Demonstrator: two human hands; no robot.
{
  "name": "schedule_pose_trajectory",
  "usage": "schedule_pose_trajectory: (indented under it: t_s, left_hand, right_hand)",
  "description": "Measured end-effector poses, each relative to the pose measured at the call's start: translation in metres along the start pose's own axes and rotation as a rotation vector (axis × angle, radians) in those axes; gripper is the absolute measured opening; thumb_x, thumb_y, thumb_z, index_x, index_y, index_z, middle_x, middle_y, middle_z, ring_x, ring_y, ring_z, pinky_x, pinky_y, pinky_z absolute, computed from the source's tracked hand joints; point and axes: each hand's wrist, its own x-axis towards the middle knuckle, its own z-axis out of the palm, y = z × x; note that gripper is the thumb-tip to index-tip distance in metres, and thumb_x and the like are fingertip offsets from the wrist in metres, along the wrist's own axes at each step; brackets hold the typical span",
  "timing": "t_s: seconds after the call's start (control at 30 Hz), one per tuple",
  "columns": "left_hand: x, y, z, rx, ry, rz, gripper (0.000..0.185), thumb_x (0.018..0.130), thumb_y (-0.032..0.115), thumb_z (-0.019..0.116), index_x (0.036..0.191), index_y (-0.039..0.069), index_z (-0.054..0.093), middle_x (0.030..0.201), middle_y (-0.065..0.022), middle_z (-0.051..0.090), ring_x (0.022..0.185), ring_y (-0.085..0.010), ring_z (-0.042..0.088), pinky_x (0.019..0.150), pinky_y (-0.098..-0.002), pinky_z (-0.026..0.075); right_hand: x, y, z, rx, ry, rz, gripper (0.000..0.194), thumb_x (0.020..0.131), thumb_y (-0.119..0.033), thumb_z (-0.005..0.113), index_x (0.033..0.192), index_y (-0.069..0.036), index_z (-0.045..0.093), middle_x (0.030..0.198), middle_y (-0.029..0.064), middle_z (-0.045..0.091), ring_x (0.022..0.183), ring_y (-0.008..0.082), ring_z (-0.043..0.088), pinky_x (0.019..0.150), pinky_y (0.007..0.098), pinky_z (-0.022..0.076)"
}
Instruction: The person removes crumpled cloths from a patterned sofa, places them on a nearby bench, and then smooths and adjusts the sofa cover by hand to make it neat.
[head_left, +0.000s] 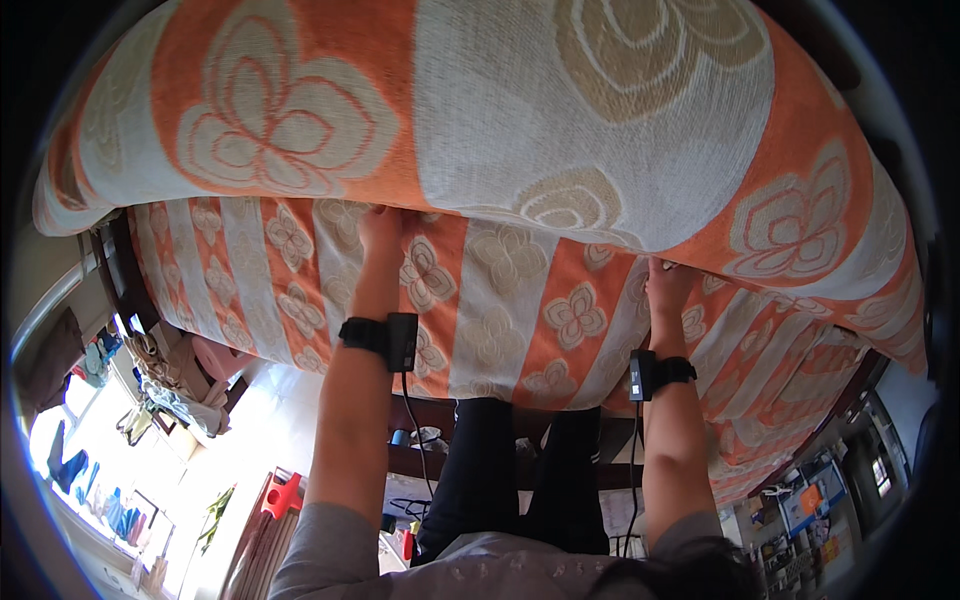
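A woven cloth (510, 135) with orange and off-white stripes and flower motifs bulges up in front of me, filling the top of the view. Beneath it lies a matching striped cloth (495, 300), somewhat wrinkled, spread over a wide piece of furniture. My left hand (381, 229) is closed at the raised cloth's lower edge, its fingertips partly hidden there. Further right, my right hand (669, 285) grips the same edge with curled fingers. Each wrist wears a black strap with a small box and a cable.
Dark wooden framing (405, 456) shows below the spread cloth, close to my legs. On the left are a pink rounded object (214, 358), piled clothes (184, 390) and a red plastic stool (282, 493). A blue-and-orange box (811, 499) stands among clutter at lower right.
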Motion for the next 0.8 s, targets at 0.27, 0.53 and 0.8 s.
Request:
schedule_pose_trajectory:
  t_s: [0.27, 0.53, 0.8]
  left_hand:
    - [0.031, -0.018, -0.017, -0.01, -0.118, -0.029, 0.025, 0.098, 0.024, 0.06, 0.112, 0.004, 0.062, 0.092, -0.0076, 0.067, 0.076, -0.0203, 0.065, 0.057, -0.0336, 0.051]
    - [0.019, 0.01, -0.023, -0.393, -0.575, -0.009, 0.011, 0.097, 0.02, 0.058, 0.094, 0.009, 0.057, 0.086, -0.0051, 0.059, 0.074, -0.0194, 0.056, 0.071, -0.0387, 0.049]
    - [-0.008, 0.001, -0.014, -0.377, -0.288, -0.12, 0.031, 0.1, 0.023, 0.048, 0.126, 0.005, 0.052, 0.119, -0.0137, 0.057, 0.106, -0.0302, 0.058, 0.087, -0.0474, 0.053]
  right_hand:
    - [-0.002, -0.003, -0.024, 0.696, -0.099, 0.513, 0.025, 0.092, -0.018, 0.065, 0.081, -0.004, 0.047, 0.075, 0.0092, 0.061, 0.063, 0.0209, 0.068, 0.06, 0.0374, 0.0607]
    - [0.011, -0.042, -0.069, 1.309, -0.053, 0.307, 0.017, 0.088, -0.001, 0.058, 0.105, -0.004, 0.058, 0.081, 0.0022, 0.059, 0.07, 0.0151, 0.059, 0.073, 0.0333, 0.0538]
    - [0.037, -0.022, -0.041, 1.216, 0.086, 0.417, 0.019, 0.088, 0.003, 0.064, 0.101, -0.007, 0.053, 0.088, -0.0031, 0.054, 0.071, 0.0089, 0.048, 0.063, 0.0216, 0.0412]
